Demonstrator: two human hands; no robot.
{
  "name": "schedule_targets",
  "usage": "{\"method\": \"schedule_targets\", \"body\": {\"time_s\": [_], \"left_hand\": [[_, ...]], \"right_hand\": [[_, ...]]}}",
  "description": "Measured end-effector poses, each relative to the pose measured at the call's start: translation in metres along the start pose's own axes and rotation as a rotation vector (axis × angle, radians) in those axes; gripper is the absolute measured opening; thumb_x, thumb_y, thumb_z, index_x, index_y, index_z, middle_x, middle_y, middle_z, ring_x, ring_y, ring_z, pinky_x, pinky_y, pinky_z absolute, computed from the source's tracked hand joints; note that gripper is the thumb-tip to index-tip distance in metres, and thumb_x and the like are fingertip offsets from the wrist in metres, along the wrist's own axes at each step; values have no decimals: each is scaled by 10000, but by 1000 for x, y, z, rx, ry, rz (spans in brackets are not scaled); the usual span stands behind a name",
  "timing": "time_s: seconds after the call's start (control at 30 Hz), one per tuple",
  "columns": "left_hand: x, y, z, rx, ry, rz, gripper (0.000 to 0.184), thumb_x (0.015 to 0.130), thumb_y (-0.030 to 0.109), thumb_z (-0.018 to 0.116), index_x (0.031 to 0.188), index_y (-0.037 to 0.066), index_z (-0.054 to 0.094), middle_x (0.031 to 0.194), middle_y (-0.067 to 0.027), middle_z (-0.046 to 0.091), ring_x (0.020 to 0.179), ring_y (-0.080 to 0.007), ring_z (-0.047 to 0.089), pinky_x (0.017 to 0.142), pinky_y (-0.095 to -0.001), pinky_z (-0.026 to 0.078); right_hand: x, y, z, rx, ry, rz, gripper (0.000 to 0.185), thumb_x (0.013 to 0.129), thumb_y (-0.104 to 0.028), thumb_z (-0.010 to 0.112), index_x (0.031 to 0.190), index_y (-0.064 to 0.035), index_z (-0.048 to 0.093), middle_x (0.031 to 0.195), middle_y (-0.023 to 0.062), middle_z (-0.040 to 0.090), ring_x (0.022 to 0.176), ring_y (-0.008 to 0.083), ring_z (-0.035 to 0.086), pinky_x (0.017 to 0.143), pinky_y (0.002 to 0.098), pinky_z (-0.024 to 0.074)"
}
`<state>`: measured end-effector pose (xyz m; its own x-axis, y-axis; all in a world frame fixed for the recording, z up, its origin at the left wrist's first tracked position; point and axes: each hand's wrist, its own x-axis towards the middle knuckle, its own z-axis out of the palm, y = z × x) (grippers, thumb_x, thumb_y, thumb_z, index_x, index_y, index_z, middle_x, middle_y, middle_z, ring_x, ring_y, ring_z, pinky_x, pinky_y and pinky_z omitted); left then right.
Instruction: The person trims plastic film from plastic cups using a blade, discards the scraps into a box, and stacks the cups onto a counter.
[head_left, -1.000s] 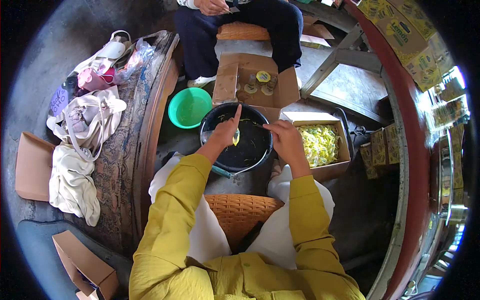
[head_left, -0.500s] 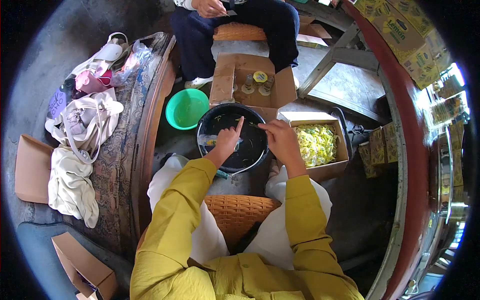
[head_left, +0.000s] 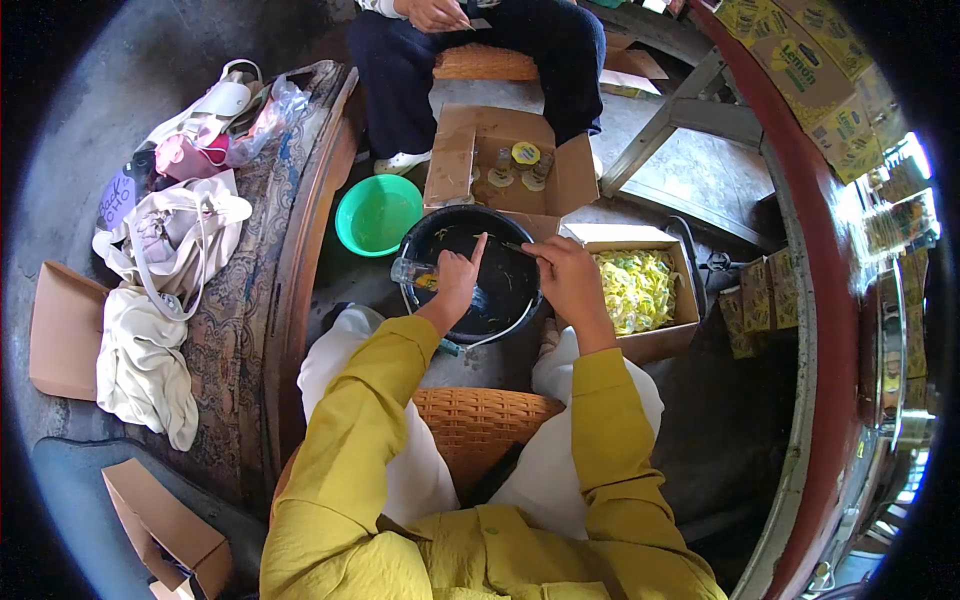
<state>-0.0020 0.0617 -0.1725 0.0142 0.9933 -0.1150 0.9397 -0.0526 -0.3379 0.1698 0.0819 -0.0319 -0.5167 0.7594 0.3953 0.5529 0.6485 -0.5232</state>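
My left hand (head_left: pixel 458 278) is over the black bucket (head_left: pixel 408 243), wrapped round a clear glass jar (head_left: pixel 408 271) that lies on its side with something yellow on it. The index finger points up and away from the jar, and a small yellow bit shows near its tip. At the bucket's right rim, my right hand (head_left: pixel 570 268) pinches a thin, dark, narrow tool (head_left: pixel 513 246); its exact kind is too small to make out. Small yellow scraps lie inside the bucket.
A green basin (head_left: pixel 345 215) stands left of the bucket. Beyond it, an open cardboard box (head_left: pixel 450 150) holds several glass jars. To the right, another box (head_left: pixel 655 347) is full of yellow wrappers (head_left: pixel 632 290). A person (head_left: pixel 475 60) sits opposite. Bags lie on a patterned bench (head_left: pixel 235 340).
The jar in my left hand has turned, and its open-looking end now sticks out further left past the bucket's rim. My right hand stays almost in place with the thin tool.
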Motion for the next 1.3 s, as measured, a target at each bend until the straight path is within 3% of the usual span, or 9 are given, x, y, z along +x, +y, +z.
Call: {"method": "schedule_targets", "body": {"time_s": [0.27,0.47,0.57,0.77,0.87,1.0,1.1,1.23,1.3], "left_hand": [[0,5,-13,285,-275,35,643,785,116,489,1343,-8,193,674,-33,571,616,-256,542,674,-441,329],[-7,7,-15,-234,-182,-216,534,664,180,673,1131,14,475,828,-108,615,807,-247,614,719,-476,458],[-12,-6,-9,-444,-366,-11,334,642,142,676,943,14,610,910,-151,618,846,-279,619,697,-417,509],[1,-2,17,-485,-310,-120,381,590,201,736,923,37,651,1023,-174,599,943,-275,597,811,-366,483],[-8,-23,-14,-419,-638,175,387,590,137,746,948,44,631,1041,-157,586,1000,-296,572,826,-315,474],[-11,-25,-1,-558,-146,-163,381,600,143,718,954,36,625,1029,-165,594,958,-287,584,826,-360,472],[-20,-31,-6,-376,-481,87,314,612,134,707,896,51,604,965,-152,596,905,-283,600,765,-369,493],[-18,-24,5,-513,84,-120,329,551,119,728,863,49,653,944,-175,620,870,-282,616,754,-379,497],[-17,-32,6,-510,-321,26,410,512,114,755,892,47,616,939,-165,607,855,-293,613,735,-380,500]], "right_hand": [[0,-1,-3,-33,-10,16,236,696,16,549,876,-85,663,751,107,585,708,289,561,651,369,458],[0,-2,-5,-16,-26,40,240,702,8,550,891,-94,659,770,107,588,732,293,566,660,375,462],[0,-3,-5,-15,-47,42,253,713,-3,544,908,-118,656,804,103,592,761,301,576,666,388,470],[-1,-1,-3,-14,-44,28,255,709,2,545,910,-112,653,805,102,594,755,302,575,668,387,472],[-1,-1,-5,-9,-53,37,258,710,2,544,916,-110,651,809,104,594,760,305,575,674,387,472],[1,-5,-9,23,-42,56,250,724,-8,544,926,-110,650,820,113,594,756,312,576,679,390,471],[2,-2,-9,57,30,20,242,716,11,558,926,-67,647,807,130,593,730,300,571,669,359,463],[2,-5,-13,73,62,32,281,706,40,567,967,-41,630,815,142,594,720,282,573,661,335,464],[3,-4,-13,91,58,50,303,702,50,568,987,-38,621,815,143,592,717,277,575,662,330,465]]}}
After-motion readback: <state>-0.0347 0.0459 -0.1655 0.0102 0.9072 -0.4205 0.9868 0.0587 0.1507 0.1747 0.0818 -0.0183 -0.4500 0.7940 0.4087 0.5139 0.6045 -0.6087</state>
